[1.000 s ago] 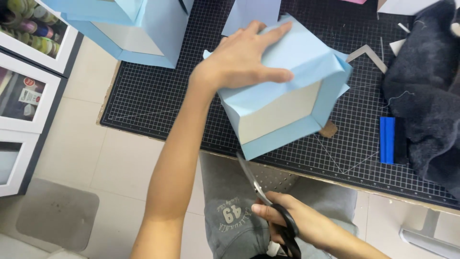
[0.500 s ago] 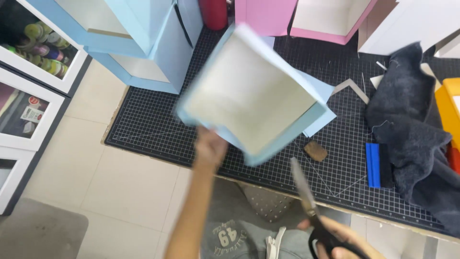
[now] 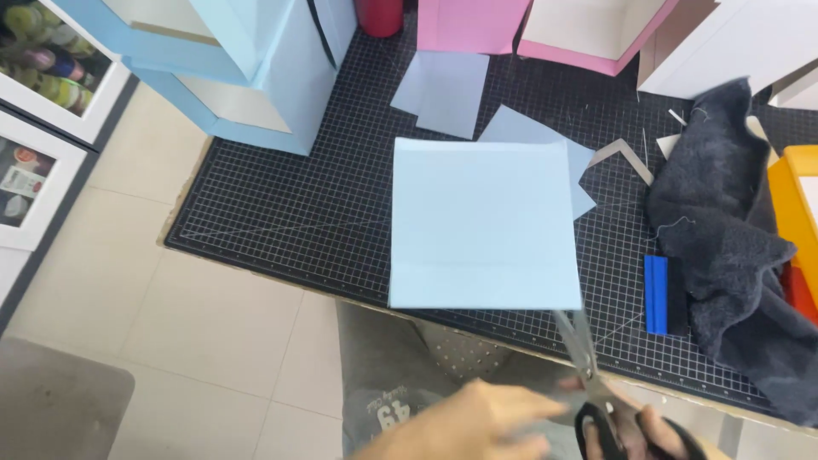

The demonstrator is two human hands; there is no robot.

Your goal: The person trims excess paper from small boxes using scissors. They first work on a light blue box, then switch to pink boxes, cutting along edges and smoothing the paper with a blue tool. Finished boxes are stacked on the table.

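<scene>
A light blue box shows one flat square face to me over the near edge of the black grid cutting mat. No hand grips it. My left hand is low in view below the box, blurred, fingers stretched to the right and holding nothing. My right hand is at the bottom right, its fingers through the black handles of scissors. The scissor blades point up at the box's lower right corner.
Large blue boxes, a pink box and a white box stand along the mat's far side. Pale paper sheets lie behind the box. A dark cloth, blue scraper and orange box sit at right.
My left hand let go of the box and dropped toward the scissors. The box turned from tilted with its open side showing to a flat closed face. The scissors rose toward its corner.
</scene>
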